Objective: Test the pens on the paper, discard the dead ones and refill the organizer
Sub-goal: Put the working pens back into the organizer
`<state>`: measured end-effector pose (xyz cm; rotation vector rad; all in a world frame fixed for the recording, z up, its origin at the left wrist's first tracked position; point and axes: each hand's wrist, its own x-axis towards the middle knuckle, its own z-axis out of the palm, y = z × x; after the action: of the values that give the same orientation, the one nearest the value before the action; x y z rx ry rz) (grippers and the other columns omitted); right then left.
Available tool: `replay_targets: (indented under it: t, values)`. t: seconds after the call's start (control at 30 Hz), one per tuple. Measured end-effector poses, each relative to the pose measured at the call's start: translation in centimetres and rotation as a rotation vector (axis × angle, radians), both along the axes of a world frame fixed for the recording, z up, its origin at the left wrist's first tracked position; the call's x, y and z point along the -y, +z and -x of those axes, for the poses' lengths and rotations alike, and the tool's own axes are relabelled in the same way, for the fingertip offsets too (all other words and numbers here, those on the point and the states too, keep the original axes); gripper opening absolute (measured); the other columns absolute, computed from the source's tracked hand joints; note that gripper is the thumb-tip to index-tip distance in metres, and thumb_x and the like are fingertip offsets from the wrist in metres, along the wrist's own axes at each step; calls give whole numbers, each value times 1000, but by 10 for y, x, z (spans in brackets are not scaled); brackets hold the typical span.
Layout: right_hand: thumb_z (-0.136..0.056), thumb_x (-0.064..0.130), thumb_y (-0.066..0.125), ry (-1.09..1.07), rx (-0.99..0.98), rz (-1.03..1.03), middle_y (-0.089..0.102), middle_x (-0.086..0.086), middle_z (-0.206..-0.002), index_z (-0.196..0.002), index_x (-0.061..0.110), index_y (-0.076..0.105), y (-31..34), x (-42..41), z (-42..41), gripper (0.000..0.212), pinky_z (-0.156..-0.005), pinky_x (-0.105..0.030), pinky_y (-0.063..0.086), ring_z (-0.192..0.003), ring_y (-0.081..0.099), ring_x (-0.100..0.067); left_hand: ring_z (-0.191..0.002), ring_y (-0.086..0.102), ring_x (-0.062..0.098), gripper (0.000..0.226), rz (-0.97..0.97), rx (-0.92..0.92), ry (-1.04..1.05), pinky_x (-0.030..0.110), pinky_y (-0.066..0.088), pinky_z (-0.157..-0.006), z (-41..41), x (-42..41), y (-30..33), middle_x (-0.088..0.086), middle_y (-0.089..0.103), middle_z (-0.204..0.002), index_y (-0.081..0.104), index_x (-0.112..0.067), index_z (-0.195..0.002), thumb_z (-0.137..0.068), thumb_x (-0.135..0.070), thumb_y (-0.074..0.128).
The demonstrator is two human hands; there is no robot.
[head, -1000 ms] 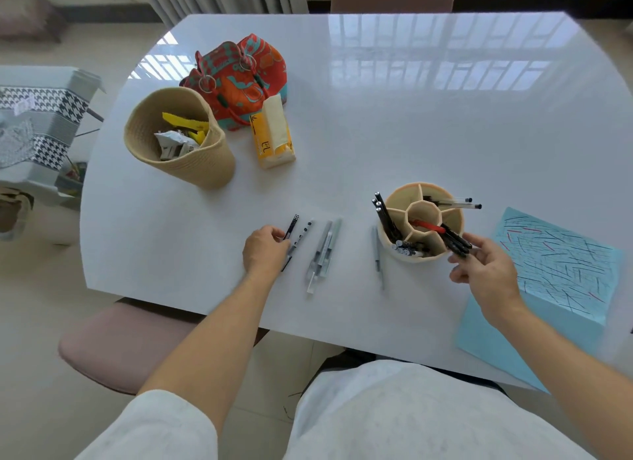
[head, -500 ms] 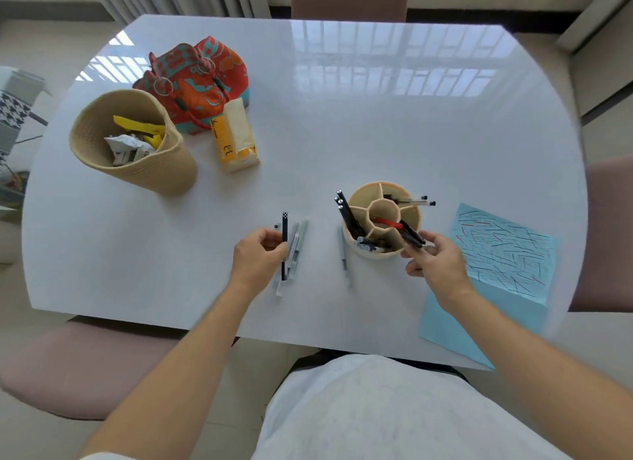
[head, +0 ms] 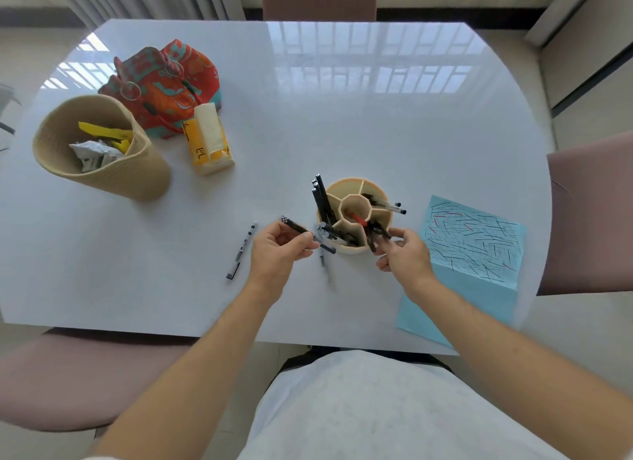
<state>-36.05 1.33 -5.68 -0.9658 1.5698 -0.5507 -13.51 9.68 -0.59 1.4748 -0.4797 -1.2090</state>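
Observation:
A beige round organizer (head: 346,185) with several compartments stands mid-table and holds several pens. My left hand (head: 279,250) grips a black pen with a checkered cap (head: 294,226), lifted off the table just left of the organizer. My right hand (head: 404,254) pinches a bundle of dark pens (head: 376,235) at the organizer's near right compartment. One pen (head: 241,250) lies on the table left of my left hand, and another pen (head: 323,262) lies in front of the organizer. The scribbled light-blue paper (head: 476,250) lies to the right.
A woven basket (head: 144,172) with crumpled trash stands at the left. Behind it are a red patterned bag (head: 164,83) and a yellow tissue pack (head: 207,141). Pink chairs (head: 589,213) stand around the white table (head: 342,117), whose near edge is close to my body.
My left hand lifted the checkered pen off the table and carried it right toward the organizer. My right hand stayed at the dark pens by the organizer.

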Motion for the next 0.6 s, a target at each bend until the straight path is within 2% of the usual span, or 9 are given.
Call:
replay_targets:
  t: [0.1, 0.27, 0.43, 0.6]
  values:
    - [-86, 39, 82, 16, 8, -45, 75, -12, -84, -110, 14, 60, 0, 1, 0, 41, -53, -29, 56, -53, 64, -16, -84, 75, 32, 15, -1, 8, -10, 30, 59, -69, 13, 6, 1, 16, 73, -82, 64, 2, -92, -85, -5, 75]
    - [-80, 49, 84, 117, -11, -107, 77, -9, -81, -99, 13, 64, -8, -6, -2, 45, -53, -29, 55, -55, 68, -16, -84, 75, 31, 19, -24, 32, 22, 30, 58, -69, 23, 11, -4, 15, 75, -81, 64, 4, -92, -83, -8, 77]
    - [-77, 58, 80, 170, -22, -110, 77, -4, -78, -96, 17, 66, -12, -10, -7, 47, -55, -28, 56, -58, 72, -15, -81, 75, 29, 14, -72, 102, 85, 27, 58, -66, 21, 15, -7, 13, 75, -79, 66, -7, -81, -81, -12, 79]
    - [-83, 54, 76, 185, -32, -113, 77, -5, -79, -96, 16, 67, -13, -10, -7, 41, -56, -30, 58, -59, 72, -16, -70, 74, 27, 15, -170, 213, 49, 28, 57, -61, 19, 25, -12, 9, 74, -72, 69, -8, -79, -78, -16, 82]
